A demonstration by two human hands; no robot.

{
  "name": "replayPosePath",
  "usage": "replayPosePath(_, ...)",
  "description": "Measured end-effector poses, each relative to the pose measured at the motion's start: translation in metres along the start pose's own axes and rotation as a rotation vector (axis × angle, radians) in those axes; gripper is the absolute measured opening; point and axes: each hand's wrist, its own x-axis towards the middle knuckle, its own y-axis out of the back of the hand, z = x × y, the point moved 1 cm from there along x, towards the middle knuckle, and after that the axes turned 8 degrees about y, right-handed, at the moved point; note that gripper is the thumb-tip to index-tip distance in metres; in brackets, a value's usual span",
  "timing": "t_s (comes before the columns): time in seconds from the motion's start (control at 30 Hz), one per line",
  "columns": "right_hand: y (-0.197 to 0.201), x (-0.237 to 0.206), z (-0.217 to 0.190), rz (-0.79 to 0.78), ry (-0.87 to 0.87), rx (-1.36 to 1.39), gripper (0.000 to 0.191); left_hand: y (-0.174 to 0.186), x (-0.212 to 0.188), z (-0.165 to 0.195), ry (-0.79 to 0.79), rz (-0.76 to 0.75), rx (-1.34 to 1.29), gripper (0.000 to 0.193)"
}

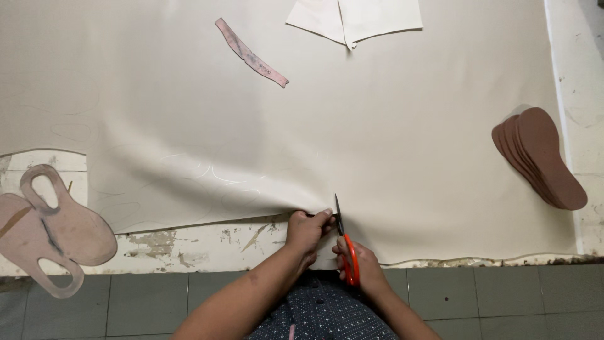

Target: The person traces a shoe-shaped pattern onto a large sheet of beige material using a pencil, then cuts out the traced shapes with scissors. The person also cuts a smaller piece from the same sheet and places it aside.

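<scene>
Evidently the cut is just starting: the right hand [357,257], fingers through the orange handles, has the scissors [345,244] biting into the near edge of the cream sheet [314,126], blades slightly parted. The left hand [308,228] pinches that edge just left of the scissors (lifting it into a fold), so the next move likely calls for keeping the sheet taut while following the faint traced lines left of the scissors.

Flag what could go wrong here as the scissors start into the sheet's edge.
1. The left hand pinches the sheet right beside the scissors blade, so its fingertips could get nicked.
2. The sheet is lifted and rippled left of the cut, so the cut might wander off the faint traced lines.
3. The right hand works off the table edge, unsupported, which may make the cut unsteady.
</scene>
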Motion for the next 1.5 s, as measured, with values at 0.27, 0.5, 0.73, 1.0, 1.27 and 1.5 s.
replayPosePath(0.27,-0.004,-0.004,-0.005,-0.016,-0.004,0.002,0.054,0.000,-0.006,0.008,0.019,0.013,0.039,0.012)
replayPosePath(0.5,-0.001,0.003,-0.001,-0.031,0.090,0.037,0.054,0.002,0.001,0.005,-0.037,-0.036,0.044,0.015)
replayPosePath(0.73,-0.005,0.004,-0.020,-0.016,0.021,0.036,0.049,0.002,0.000,0.008,-0.019,-0.039,-0.007,0.012)
replayPosePath(1.0,-0.014,0.009,-0.057,0.001,-0.005,0.027,0.049,0.005,-0.003,0.012,-0.037,-0.099,0.003,0.016)
replayPosePath(1.27,-0.016,0.026,-0.067,-0.030,0.136,0.084,0.051,0.009,-0.011,0.024,-0.065,-0.119,0.026,0.013)
replayPosePath(1.5,-0.019,0.059,-0.087,-0.025,0.179,0.140,0.052,0.006,-0.015,0.027,-0.063,-0.159,-0.031,0.011)
